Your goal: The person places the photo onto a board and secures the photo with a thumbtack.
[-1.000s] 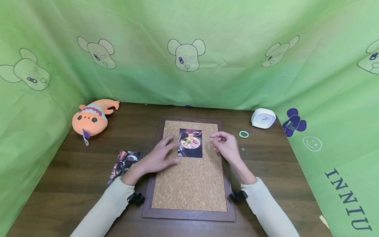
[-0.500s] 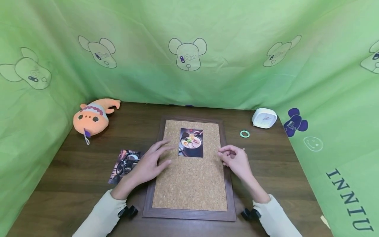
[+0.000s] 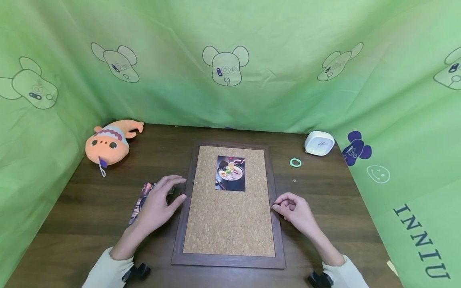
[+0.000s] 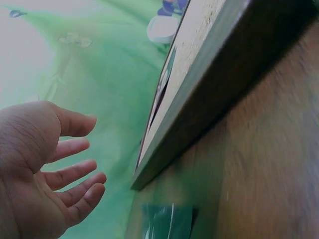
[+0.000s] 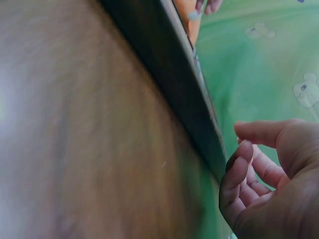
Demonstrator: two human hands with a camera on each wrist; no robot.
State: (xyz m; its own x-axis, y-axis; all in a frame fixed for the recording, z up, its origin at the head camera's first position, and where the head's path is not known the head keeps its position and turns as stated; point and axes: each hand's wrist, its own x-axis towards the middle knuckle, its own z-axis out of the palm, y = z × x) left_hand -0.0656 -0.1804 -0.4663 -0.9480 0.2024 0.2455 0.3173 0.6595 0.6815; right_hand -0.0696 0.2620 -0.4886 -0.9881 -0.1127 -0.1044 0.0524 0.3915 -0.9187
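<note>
A cork board [image 3: 230,228] in a dark wooden frame lies on the table in the head view. On its upper part rests a photo of a noodle bowl [image 3: 230,174]. My left hand [image 3: 155,209] hovers beside the board's left edge, fingers spread and slightly bent, with nothing in it. It overlaps a second, dark photo [image 3: 136,207], whose right part is hidden. At the right edge of the frame is my right hand [image 3: 296,212], its fingers loosely curled. In the right wrist view its thumb and fingertips [image 5: 245,149] show nothing between them.
An orange plush toy [image 3: 108,144] lies at the back left. On the right are a white clock [image 3: 319,143], a green ring [image 3: 295,163] and a tiny pale piece [image 3: 294,181]. A green printed curtain [image 3: 230,108] surrounds the wooden table [image 3: 90,208].
Both hands have drawn back from beside the noodle photo and off the cork: the left toward the lower left, over the second photo, the right toward the lower right. The noodle photo stays put.
</note>
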